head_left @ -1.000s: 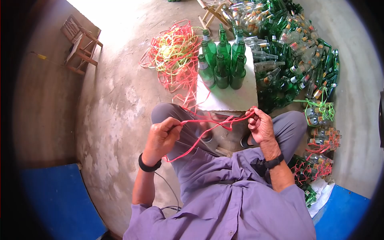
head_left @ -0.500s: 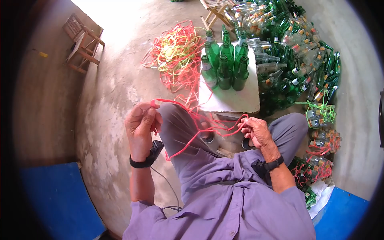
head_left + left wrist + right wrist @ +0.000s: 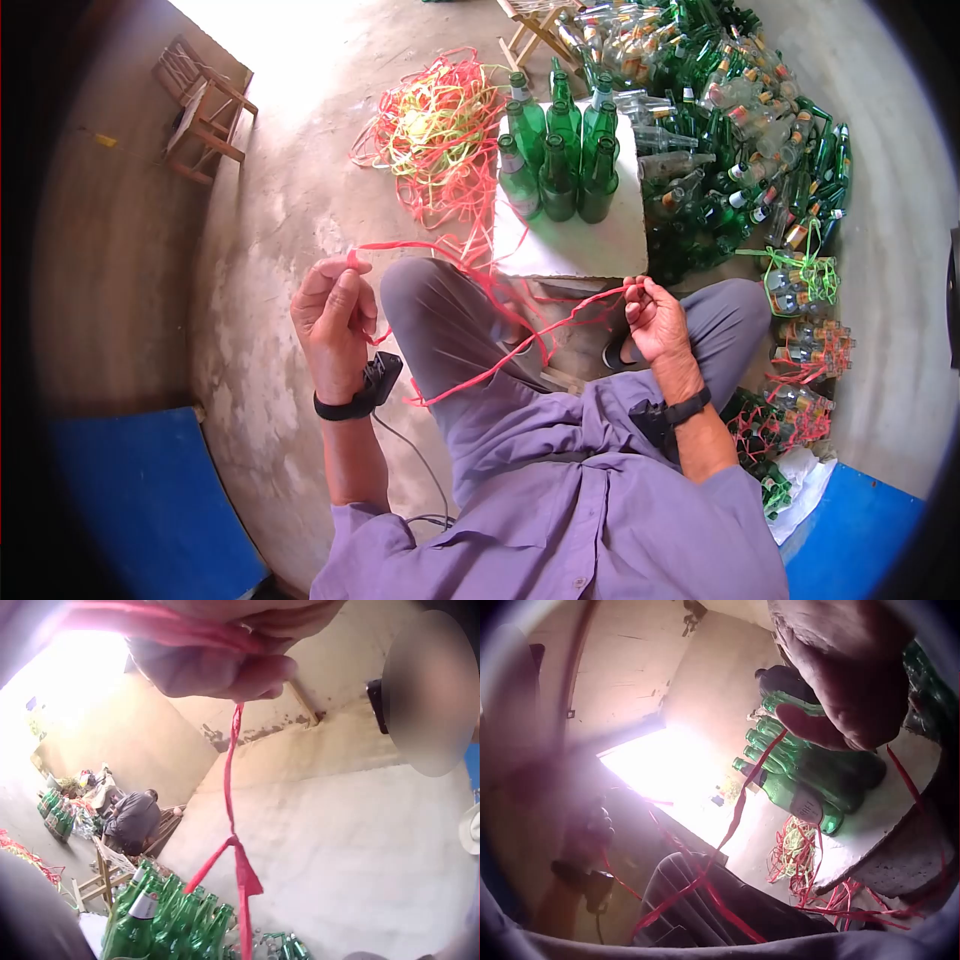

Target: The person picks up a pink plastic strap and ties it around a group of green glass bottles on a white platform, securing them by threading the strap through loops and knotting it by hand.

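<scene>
My left hand [image 3: 335,320], out past the left knee, pinches a red plastic strip [image 3: 462,386] between thumb and fingers. My right hand [image 3: 658,322], above the right thigh, pinches another part of it with the fingertips. Between the hands the strip crosses over itself above the lap. A knot [image 3: 234,841] shows in the strip below the left hand in the left wrist view. Beyond the knees, several green bottles [image 3: 558,180] stand upright in rows on a white-topped block [image 3: 570,250].
Left of the block lies a tangled heap of red and yellow-green strips [image 3: 435,140]. Loose bottles [image 3: 710,130] are piled to the right, with strip-tied bundles [image 3: 815,345] nearer me. A wooden chair [image 3: 205,115] stands at the left wall; another person [image 3: 135,821] bends over farther back.
My left hand has moved left, away from the right hand, drawing strip along. The right hand dipped inward, then came back out to the right. The strands between them have spread apart.
</scene>
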Available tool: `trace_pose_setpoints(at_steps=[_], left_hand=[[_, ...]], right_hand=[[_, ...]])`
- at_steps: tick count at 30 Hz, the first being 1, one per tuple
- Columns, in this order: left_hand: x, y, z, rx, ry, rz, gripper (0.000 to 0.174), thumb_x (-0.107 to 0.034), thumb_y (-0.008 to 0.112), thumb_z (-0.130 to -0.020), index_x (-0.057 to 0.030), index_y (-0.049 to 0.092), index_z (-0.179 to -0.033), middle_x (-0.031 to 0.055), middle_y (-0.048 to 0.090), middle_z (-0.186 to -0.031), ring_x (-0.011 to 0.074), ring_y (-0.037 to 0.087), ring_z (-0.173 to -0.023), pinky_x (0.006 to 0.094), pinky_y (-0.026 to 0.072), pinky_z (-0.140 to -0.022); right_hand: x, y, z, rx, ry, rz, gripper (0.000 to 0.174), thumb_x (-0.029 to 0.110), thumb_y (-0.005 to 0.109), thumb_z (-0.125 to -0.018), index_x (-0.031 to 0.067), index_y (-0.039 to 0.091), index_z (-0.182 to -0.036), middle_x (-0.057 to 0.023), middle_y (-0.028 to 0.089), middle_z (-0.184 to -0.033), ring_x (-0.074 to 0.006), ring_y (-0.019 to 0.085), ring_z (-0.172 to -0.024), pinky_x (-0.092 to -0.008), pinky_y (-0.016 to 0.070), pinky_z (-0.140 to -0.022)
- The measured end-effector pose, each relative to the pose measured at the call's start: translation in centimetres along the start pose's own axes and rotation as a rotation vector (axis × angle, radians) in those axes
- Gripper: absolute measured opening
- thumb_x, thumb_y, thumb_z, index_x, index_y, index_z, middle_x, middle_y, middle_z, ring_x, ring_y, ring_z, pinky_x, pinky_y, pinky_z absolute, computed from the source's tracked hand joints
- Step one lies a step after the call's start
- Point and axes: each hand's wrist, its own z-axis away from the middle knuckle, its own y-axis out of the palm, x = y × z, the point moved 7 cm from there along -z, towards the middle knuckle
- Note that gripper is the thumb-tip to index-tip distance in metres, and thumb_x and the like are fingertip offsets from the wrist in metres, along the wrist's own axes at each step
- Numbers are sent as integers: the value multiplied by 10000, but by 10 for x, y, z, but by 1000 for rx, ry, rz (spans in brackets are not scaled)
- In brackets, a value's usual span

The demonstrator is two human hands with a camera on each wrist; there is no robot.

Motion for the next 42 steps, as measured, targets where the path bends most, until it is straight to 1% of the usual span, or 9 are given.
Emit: trace_pose_setpoints(at_steps=[11, 17, 25, 27, 31, 33, 35, 37, 42], left_hand=[[5, 0, 3, -70, -48, -53, 150, -127, 540, -968, -22, 642, -937, -6, 534, -606, 44, 424, -488, 193, 307, -453], [37, 41, 23, 179, -279, -123, 127, -100, 554, -968, -15, 647, -982, 2, 588, -673, 45, 502, -568, 187, 384, -512], [88, 81, 43, 512, -217, -342, 243, -36, 580, -918, 25, 607, -1151, 79, 685, -923, 134, 637, -802, 267, 515, -742], [62, 98, 49, 574, 274, -722, 371, -34, 660, -831, 17, 596, -1193, 138, 675, -1084, 257, 652, -977, 347, 516, -865], [52, 111, 66, 659, 438, -733, 514, -87, 738, -759, 7, 576, -1237, 163, 638, -1202, 327, 596, -1153, 385, 481, -970], [53, 110, 72, 709, 330, -687, 513, -143, 734, -810, 8, 552, -1265, 165, 661, -1145, 337, 633, -1079, 376, 499, -931], [82, 111, 93, 926, -419, -302, 507, -212, 708, -871, 16, 525, -1285, 182, 678, -1076, 356, 665, -979, 377, 524, -856], [77, 121, 103, 1046, -4, -490, 507, -255, 693, -898, 14, 517, -1290, 228, 666, -911, 328, 682, -809, 372, 516, -724], [75, 116, 103, 1069, -97, -520, 428, -88, 651, -879, -7, 553, -1288, 154, 644, -745, 255, 681, -709, 324, 519, -682]], right_hand=[[43, 63, 37, 256, -98, 172, 158, 165, 557, -974, 33, 610, -1043, -148, 679, -964, -152, 645, -730, -234, 500, -556], [71, 101, 69, 425, -212, 273, 169, 183, 533, -993, 41, 615, -1034, -145, 689, -929, -150, 651, -687, -228, 483, -510], [90, 127, 85, 524, -241, 208, 213, 180, 514, -1004, 5, 595, -1094, -172, 670, -981, -145, 633, -702, -230, 489, -501], [89, 133, 86, 535, -238, 222, 214, 179, 510, -1007, 3, 593, -1096, -170, 669, -984, -143, 633, -706, -229, 490, -504], [84, 141, 87, 548, -225, 200, 209, 172, 502, -1012, 5, 592, -1100, -157, 666, -985, -135, 629, -714, -229, 495, -524], [82, 144, 85, 562, -215, 174, 208, 170, 503, -1012, 7, 595, -1103, -149, 665, -983, -133, 626, -725, -226, 498, -537], [81, 143, 82, 573, -206, 148, 208, 168, 504, -1012, 9, 598, -1107, -141, 665, -981, -130, 624, -735, -224, 500, -549], [81, 135, 73, 527, -205, 130, 208, 169, 518, -1008, 12, 605, -1113, -130, 664, -986, -131, 620, -752, -223, 503, -573], [88, 116, 51, 488, -216, 46, 189, 146, 543, -992, 8, 619, -1097, -123, 665, -1023, -141, 624, -833, -252, 527, -678]])
